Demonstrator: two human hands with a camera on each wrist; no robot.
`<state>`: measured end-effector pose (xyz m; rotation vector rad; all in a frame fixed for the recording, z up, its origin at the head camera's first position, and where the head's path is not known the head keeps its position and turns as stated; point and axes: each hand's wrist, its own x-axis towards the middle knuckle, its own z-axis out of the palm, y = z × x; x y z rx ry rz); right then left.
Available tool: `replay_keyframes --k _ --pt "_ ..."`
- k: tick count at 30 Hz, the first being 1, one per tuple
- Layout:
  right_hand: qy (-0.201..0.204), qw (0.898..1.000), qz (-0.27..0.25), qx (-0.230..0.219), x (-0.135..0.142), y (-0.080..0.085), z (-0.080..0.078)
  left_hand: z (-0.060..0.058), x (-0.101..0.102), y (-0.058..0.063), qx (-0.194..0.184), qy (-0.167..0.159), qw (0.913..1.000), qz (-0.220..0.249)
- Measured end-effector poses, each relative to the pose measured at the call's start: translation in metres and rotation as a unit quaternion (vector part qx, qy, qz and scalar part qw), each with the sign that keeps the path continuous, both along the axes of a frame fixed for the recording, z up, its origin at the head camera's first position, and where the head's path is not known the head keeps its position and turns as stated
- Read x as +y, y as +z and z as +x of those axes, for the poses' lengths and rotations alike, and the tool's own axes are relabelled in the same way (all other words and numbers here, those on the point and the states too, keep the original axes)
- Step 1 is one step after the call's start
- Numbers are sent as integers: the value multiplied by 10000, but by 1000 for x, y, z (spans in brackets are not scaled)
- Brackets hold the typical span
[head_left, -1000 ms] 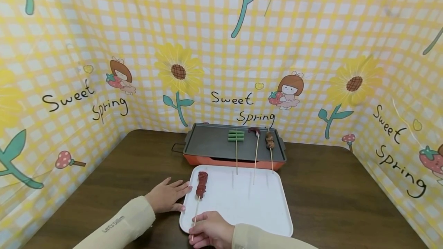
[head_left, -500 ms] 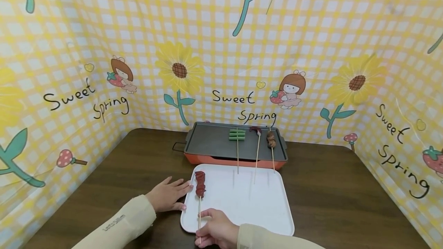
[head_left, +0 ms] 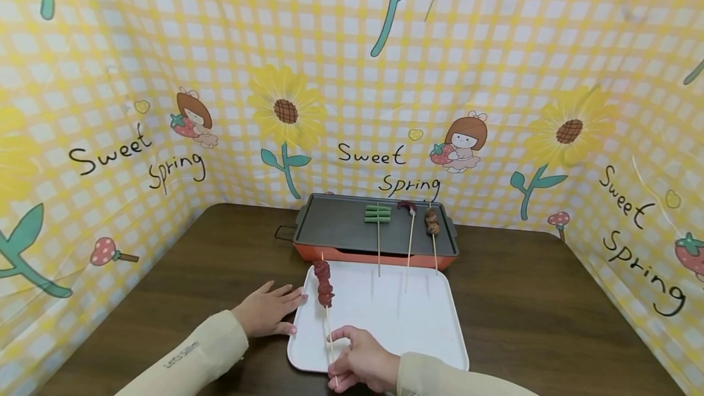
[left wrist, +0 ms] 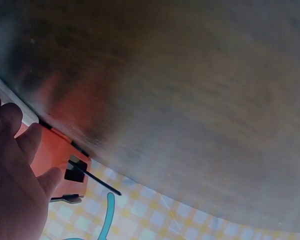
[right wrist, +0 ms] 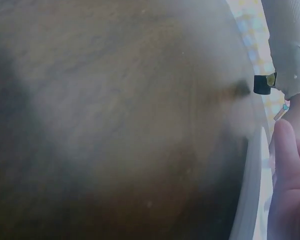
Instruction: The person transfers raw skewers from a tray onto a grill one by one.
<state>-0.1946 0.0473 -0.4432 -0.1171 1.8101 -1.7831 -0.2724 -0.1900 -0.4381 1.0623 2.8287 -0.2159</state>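
My right hand pinches the lower end of a wooden-stick skewer of dark red meat. That skewer tilts over the left part of a white tray, its tip overlapping the tray's far rim in the head view. My left hand lies with fingers spread, fingertips right at the tray's left rim. In the left wrist view the left hand shows near the grill's orange side. The right wrist view catches only part of the right hand beside the tray's pale rim; the skewer is hidden there.
Behind the tray stands an orange grill with a dark flat plate. On it lie a green vegetable skewer, a purplish curled skewer and a brown meat skewer, sticks reaching over the tray. Checked cloth surrounds the wooden table.
My right hand has moved right with the red meat skewer, whose meat end has risen toward the far rim and now leans left. The left hand stays at the tray.
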Motion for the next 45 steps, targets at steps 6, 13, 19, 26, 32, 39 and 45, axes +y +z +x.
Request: replay_keyframes --k 6,13,19,26,32,39,45 --pt "323 9992 -133 195 6 3 -4 0 -2 0 69 -31 10000 1" --pt "173 9990 -95 401 6 12 -21 0 -2 -4 120 -57 9999 -3" --pt "31 9989 -153 452 2 21 -33 1 -1 -3 55 18 10000 -21" --pt "-224 9977 -71 630 0 36 -52 2 0 0 43 65 9999 -117" --pt "-475 9958 169 760 2 43 -69 1 1 3 -5 102 9994 -329" --pt "-616 9941 264 849 4 52 -93 -4 2 5 -114 187 9992 -324" --pt "-679 9926 341 951 6 55 -109 -4 3 0 -372 378 9982 -282"
